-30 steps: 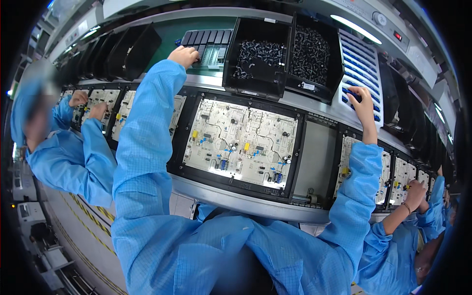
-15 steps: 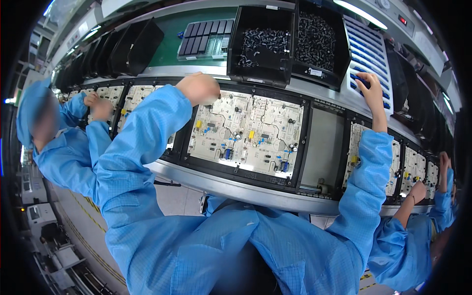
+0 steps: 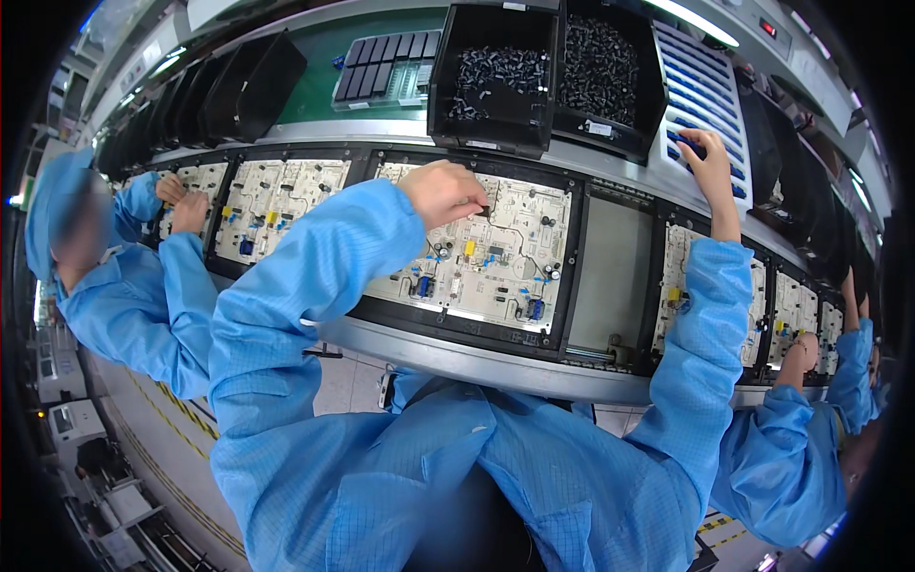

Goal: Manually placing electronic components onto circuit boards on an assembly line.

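Note:
My left hand (image 3: 441,194) reaches over the pair of cream circuit boards (image 3: 529,224) held in a black frame in front of me. Its fingertips pinch a small black component (image 3: 483,211), low over the board surface; whether the part touches the board I cannot tell. Off to the right, my right hand (image 3: 713,172) is at the near end of a white tray (image 3: 675,157) lined with rows of dark blue parts. Thumb and fingers close around a dark blue-black part (image 3: 695,149) there. The boards carry yellow, blue and black components.
Black bins (image 3: 491,129) of small dark parts stand behind the boards. Beside them a clear tray (image 3: 386,71) holds dark rectangular blocks. A metal rail (image 3: 429,348) runs along the near edge. Co-workers sit at left (image 3: 133,276) and right (image 3: 786,458), hands over other boards.
My left hand has moved right and nearer, from the boards' far left corner to the middle, bringing the small black component over the board. My right hand stays at the white tray.

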Demonstrator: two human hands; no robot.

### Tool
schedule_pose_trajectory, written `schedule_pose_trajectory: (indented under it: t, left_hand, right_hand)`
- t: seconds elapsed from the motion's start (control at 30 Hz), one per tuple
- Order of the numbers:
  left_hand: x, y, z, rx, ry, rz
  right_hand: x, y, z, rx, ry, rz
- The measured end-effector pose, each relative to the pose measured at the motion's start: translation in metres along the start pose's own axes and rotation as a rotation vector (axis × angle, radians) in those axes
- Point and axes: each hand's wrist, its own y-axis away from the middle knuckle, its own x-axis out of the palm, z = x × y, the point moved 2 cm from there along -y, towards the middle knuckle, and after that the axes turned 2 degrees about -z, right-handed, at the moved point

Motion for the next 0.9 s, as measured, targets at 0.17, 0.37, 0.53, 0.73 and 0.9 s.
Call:
schedule_pose_trajectory:
  t: [0.17, 0.37, 0.53, 0.73, 0.9]
  left_hand:
    - [0.018, -0.013, 0.007, 0.008, -0.050, 0.070]
    - [0.020, -0.012, 0.009, -0.081, -0.001, 0.089]
    - [0.021, -0.015, 0.013, -0.086, 0.065, 0.104]
    - [0.017, -0.016, 0.004, -0.103, 0.018, 0.188]
    - [-0.006, -0.012, 0.002, -0.072, -0.010, -0.018]
  right_hand:
    - [-0.001, 0.000, 0.004, 0.005, -0.005, 0.009]
    - [-0.004, 0.003, 0.005, -0.019, -0.026, 0.003]
    - [-0.007, 0.004, -0.001, 0.017, -0.026, 0.000]
    - [-0.012, -0.004, 0.005, -0.014, 0.054, 0.062]
    - [-0.021, -0.024, 0.022, -0.103, 0.231, 0.300]
